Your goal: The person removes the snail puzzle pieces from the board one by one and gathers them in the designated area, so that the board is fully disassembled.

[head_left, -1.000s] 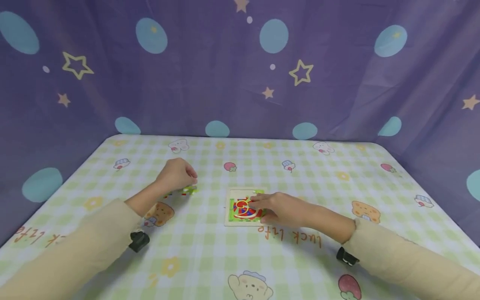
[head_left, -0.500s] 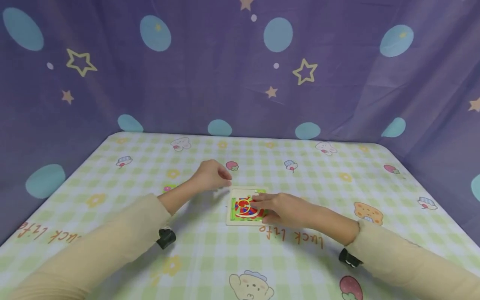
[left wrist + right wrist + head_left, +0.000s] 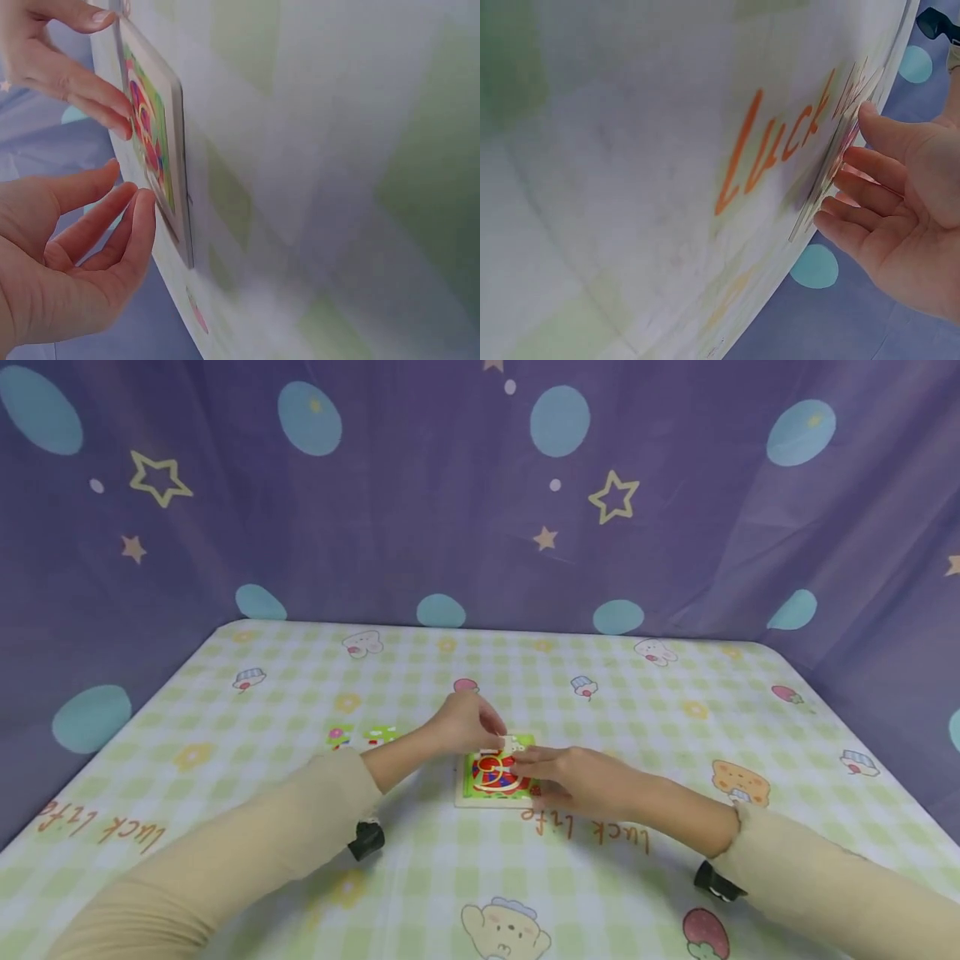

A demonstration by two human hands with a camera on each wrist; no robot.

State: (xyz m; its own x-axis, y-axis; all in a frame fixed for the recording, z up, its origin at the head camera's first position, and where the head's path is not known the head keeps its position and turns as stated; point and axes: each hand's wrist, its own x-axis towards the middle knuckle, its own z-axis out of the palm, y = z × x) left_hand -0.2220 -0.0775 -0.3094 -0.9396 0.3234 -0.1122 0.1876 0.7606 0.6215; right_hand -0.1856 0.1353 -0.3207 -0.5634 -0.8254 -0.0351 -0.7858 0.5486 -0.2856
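A small square jigsaw puzzle board point(image 3: 491, 777) with a pale frame lies on the table, showing a red and blue snail-like picture on green. My left hand point(image 3: 467, 722) is over its far edge, pinching what looks like a small pale-and-green puzzle piece point(image 3: 513, 744), largely hidden by the fingers. In the left wrist view, the left hand's point(image 3: 82, 255) thumb and fingertips come close together beside the board point(image 3: 154, 135). From the right, my right hand point(image 3: 585, 781) rests its fairly straight fingers on the board's right side. Its thumb lies near the close right corner.
Several loose puzzle pieces point(image 3: 381, 734) lie left of the board, partly behind the left forearm. A checked cloth with printed figures covers the table point(image 3: 637, 902). Behind its far edge hangs a purple curtain point(image 3: 450, 510) with stars and blue ovals.
My left hand has moved right, from the loose pieces to over the board's far edge. The right hand has stayed at the board's right side.
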